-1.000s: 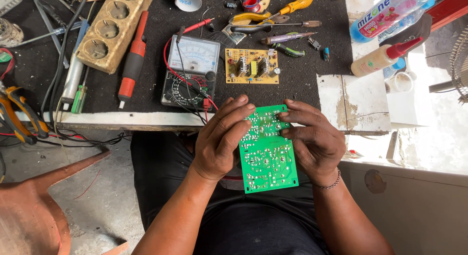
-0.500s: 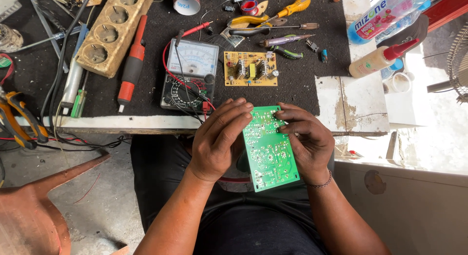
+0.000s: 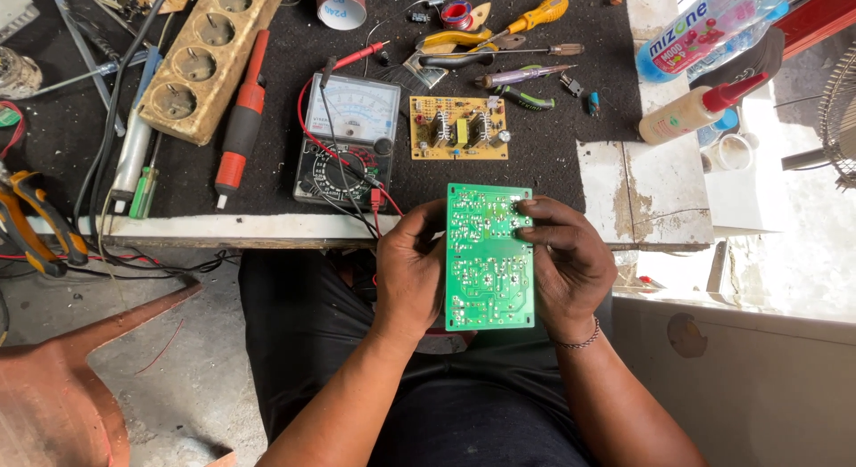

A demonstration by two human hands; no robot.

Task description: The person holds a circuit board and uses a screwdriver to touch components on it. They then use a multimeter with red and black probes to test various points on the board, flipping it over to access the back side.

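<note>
The green circuit board is held upright in front of the person's lap, solder side toward the camera, its long edges now running straight up and down; half a second ago it sat tilted, and a second ago it lay lower and skewed between the palms, so it has been squared up and raised toward the bench edge. The left hand is closed on the board's left edge, fingers curled behind it and the thumb at the front. The right hand grips the right edge, with its fingertips brought over the upper right corner of the solder face, where earlier they lay further down the side. That shift suggests attention has moved to the joints in that corner; whether a fingertip actually presses a joint or only rests beside it cannot be told at this size. Just beyond the left hand, on the black mat, lies an analogue multimeter, its red and black leads trailing toward the left thumb but not touching it. Just beyond the board's top edge sits a tan populated circuit board. Further beyond the right hand lie yellow-handled pliers, and a glue bottle with a red nozzle stands off to its outer side.
</note>
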